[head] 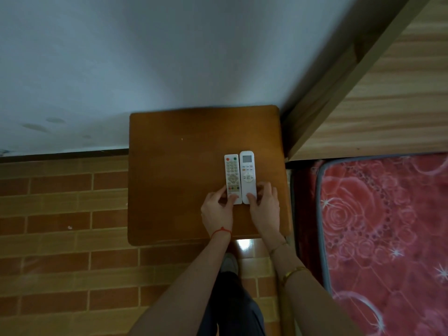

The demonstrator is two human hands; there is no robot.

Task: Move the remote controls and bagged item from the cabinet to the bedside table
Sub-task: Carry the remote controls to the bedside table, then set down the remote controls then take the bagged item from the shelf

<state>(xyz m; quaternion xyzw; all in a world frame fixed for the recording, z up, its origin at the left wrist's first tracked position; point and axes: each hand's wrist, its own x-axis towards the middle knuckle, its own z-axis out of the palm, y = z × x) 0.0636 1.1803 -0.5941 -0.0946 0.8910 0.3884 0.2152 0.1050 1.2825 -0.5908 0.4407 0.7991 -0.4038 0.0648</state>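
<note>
On the bedside table (174, 170), toward its right edge and nearer the front than the back, two white remotes are lying flat, side by side, long edges touching, both pointing at the wall. Left one: TV remote (232, 177), red and green buttons at the far end, number pad below. Right one: AC remote (248, 174), small display at the far end, round pad mid-body.

Left hand (217, 210) is pinching the near end of the TV remote: thumb on its face, fingers curled against its left edge. Right hand (264, 208) is doing the same on the AC remote: thumb on the face, fingers wrapping its right edge. Both grips are light, fingers partly curled, not fists.

Red string on the left wrist, gold bangle on the right forearm. Bagged item isn't showing in this view. Red floral mattress (388, 238) is sitting just right of the table.
</note>
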